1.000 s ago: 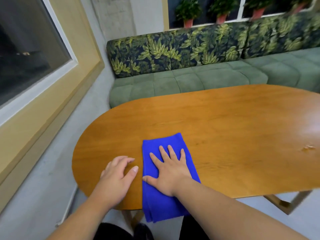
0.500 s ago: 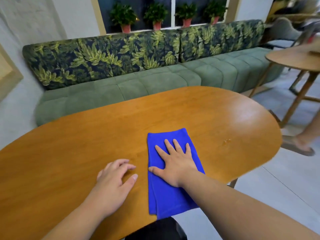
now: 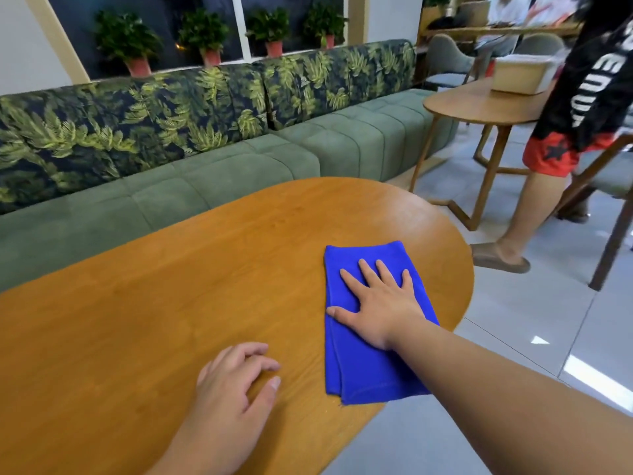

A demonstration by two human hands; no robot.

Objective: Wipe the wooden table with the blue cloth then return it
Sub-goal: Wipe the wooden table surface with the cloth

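Cloth (image 3: 363, 368) lay folded on the table (image 3: 171, 286), near its right end, the right hand (image 3: 380, 303) pressing it flat with fingers (image 3: 367, 273) spread; the left hand (image 3: 229, 389) rested loosely curled, empty. Wiping well would need even pressure and overlapping passes.

Green bench sofa (image 3: 239, 176), leaf-print back cushions (image 3: 144, 111), potted plants (image 3: 126, 39) at dark window (image 3: 164, 8), grey tiled floor (image 3: 534, 313)
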